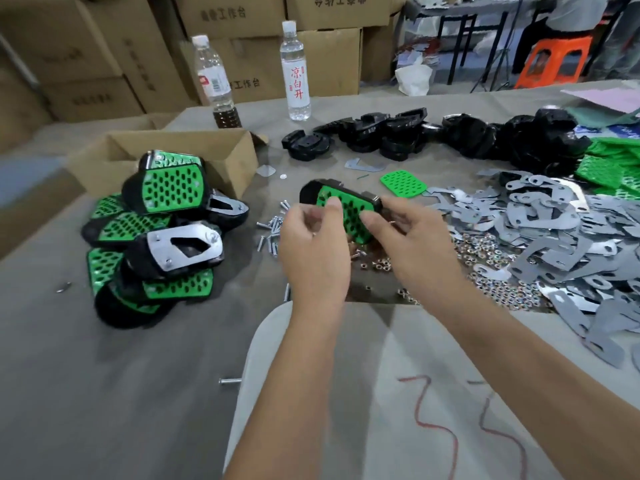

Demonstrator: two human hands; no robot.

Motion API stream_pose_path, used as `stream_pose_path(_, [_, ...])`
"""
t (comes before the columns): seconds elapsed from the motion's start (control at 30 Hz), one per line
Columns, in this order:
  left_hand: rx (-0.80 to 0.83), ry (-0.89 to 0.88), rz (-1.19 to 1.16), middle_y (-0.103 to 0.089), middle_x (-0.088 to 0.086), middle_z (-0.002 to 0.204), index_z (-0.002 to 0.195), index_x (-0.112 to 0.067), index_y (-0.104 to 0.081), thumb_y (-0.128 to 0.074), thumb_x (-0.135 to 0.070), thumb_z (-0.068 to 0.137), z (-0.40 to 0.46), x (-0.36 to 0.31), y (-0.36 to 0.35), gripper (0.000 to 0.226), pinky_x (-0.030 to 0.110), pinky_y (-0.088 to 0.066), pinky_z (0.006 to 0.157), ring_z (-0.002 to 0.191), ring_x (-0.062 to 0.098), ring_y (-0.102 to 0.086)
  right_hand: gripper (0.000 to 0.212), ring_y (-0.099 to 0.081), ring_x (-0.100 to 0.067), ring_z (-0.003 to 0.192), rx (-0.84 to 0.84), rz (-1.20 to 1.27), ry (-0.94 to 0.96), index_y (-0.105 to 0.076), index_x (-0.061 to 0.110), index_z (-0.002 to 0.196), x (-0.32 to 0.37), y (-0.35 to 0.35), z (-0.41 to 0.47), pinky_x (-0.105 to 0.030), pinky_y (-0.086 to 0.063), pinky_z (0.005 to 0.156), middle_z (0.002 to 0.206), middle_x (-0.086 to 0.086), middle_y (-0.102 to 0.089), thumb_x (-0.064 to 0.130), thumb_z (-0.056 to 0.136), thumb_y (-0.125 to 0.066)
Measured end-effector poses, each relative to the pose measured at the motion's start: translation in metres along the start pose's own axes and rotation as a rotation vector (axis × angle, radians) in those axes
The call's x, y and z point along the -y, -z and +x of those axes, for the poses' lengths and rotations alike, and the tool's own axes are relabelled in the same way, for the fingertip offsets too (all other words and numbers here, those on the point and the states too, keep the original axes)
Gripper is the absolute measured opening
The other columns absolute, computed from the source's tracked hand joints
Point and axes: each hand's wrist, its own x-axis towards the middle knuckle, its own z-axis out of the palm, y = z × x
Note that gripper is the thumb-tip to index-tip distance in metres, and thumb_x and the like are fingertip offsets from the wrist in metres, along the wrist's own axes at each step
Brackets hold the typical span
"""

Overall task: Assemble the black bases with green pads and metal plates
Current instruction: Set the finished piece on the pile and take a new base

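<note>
Two hands are held over the middle of the table (104, 393), and between them a black base (311, 192) with a green pad (346, 211) fitted on it is kept tilted above the surface. The right hand (412, 242) is curled round the base's right end, with the thumb laid on the pad. The left hand (313, 244) is closed with the thumb pressed against the pad's upper edge; whether something small is pinched in its fingers cannot be told. Beneath the hands, loose screws (272, 230) and nuts (485, 251) are scattered on the table. A pile of finished pieces (156, 237), black with green pads and shiny plates, is stacked to the left, beside an open cardboard box (221, 147). Bare black bases (398, 133) are heaped at the far side, and a single loose pad (403, 183) is lying just beyond the held piece. Grey metal plates (554, 230) are spread in a large heap on the right, with more green pads (609, 168) stacked behind them. Two plastic bottles (294, 71) are standing at the far edge, in front of stacked cartons (104, 46)
</note>
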Motion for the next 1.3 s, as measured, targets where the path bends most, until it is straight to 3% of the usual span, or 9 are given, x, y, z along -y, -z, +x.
stream_pose_path(0.1, [-0.284,-0.274,0.167,-0.067,-0.006,0.094,0.097,-0.018,-0.062,-0.065,-0.030,0.094,0.012,-0.020,0.033,0.013,0.031,-0.049,0.081,0.087,0.004,-0.063,0.012,-0.071,-0.026,0.077,0.014,0.085,0.077,-0.077,0.016,0.107,0.029,-0.052,0.020,-0.048,-0.059,0.078,0.094,-0.002,-0.074,0.013,0.097,-0.071])
stream_pose_path(0.2, [-0.582,-0.480,0.335,-0.063,0.002,0.115,0.112,-0.013,-0.062,-0.058,-0.027,0.089,0.027,-0.033,0.070,0.026,0.040,-0.045,0.096,0.110,0.021,-0.054,0.039,-0.066,-0.023,0.103,0.022,-0.060,0.371,-0.072,0.009,0.128,0.064,-0.103,0.042,-0.014,-0.047,0.093,0.119,-0.014,-0.070,0.001,0.091,-0.072])
stream_pose_path(0.3, [-0.717,-0.439,0.559,-0.055,0.010,0.143,0.132,-0.010,-0.062,-0.054,-0.020,0.093,0.049,-0.040,0.106,0.041,0.036,-0.029,0.112,0.134,0.032,-0.044,0.039,-0.051,-0.032,0.134,0.406,-0.400,0.617,-0.064,0.017,0.141,0.090,-0.158,0.062,-0.036,-0.039,0.112,0.149,-0.014,-0.055,0.016,0.102,-0.058])
stream_pose_path(0.4, [-0.624,-0.287,0.663,-0.058,0.011,0.146,0.134,-0.009,-0.066,-0.043,-0.015,0.101,0.069,-0.037,0.130,0.041,0.036,-0.026,0.116,0.140,0.032,-0.044,0.048,-0.020,-0.021,0.156,0.636,-0.790,0.675,-0.042,0.033,0.156,0.097,-0.199,0.063,-0.051,-0.019,0.125,0.170,0.004,-0.024,0.040,0.108,-0.042])
stream_pose_path(0.5, [-0.588,-0.354,0.664,-0.072,0.016,0.112,0.105,-0.005,-0.074,-0.039,-0.021,0.097,0.078,-0.039,0.141,0.040,0.046,-0.044,0.095,0.114,0.039,-0.059,0.048,-0.026,-0.022,0.154,0.624,-0.724,0.688,-0.045,0.029,0.155,0.094,-0.204,0.068,-0.055,-0.022,0.124,0.166,0.002,-0.033,0.037,0.107,-0.047])
stream_pose_path(0.67, [-0.587,-0.430,0.659,-0.069,0.010,0.118,0.121,-0.013,-0.069,-0.046,-0.030,0.095,0.072,-0.044,0.112,0.039,0.043,-0.041,0.105,0.122,0.033,-0.054,0.016,-0.070,-0.027,0.100,0.337,-0.124,0.725,-0.077,0.006,0.106,0.076,-0.165,0.064,-0.038,-0.052,0.089,0.105,-0.011,-0.077,0.010,0.095,-0.066])
stream_pose_path(0.8, [-0.469,-0.619,0.548,-0.064,0.004,0.117,0.109,-0.013,-0.066,-0.058,-0.020,0.089,0.050,-0.033,0.044,0.022,0.038,-0.038,0.107,0.125,0.026,-0.048,0.020,-0.057,-0.012,0.070,0.204,-0.327,0.395,-0.074,0.007,0.084,0.032,-0.106,0.080,-0.029,-0.049,0.069,0.080,-0.007,-0.074,0.017,0.098,-0.064])
stream_pose_path(1.0, [-0.092,-0.136,0.398,-0.065,-0.003,0.105,0.098,-0.022,-0.063,-0.063,-0.010,0.084,0.072,0.001,-0.038,0.018,0.045,-0.052,0.095,0.109,0.023,-0.061,0.030,-0.063,-0.029,0.118,0.238,-0.770,0.040,-0.075,0.019,0.122,-0.024,-0.047,0.139,-0.037,-0.049,0.101,0.121,-0.010,-0.074,0.021,0.096,-0.059])
stream_pose_path(1.3, [-0.236,0.102,0.191,-0.051,-0.008,0.085,0.097,-0.021,-0.056,-0.058,-0.007,0.088,0.162,0.013,-0.057,0.016,0.028,-0.045,0.064,0.076,0.008,-0.052,0.074,-0.016,-0.044,0.150,0.508,-1.057,0.227,-0.021,0.024,0.162,-0.052,-0.105,0.249,-0.055,-0.029,0.121,0.168,-0.015,-0.014,0.029,0.101,-0.061])
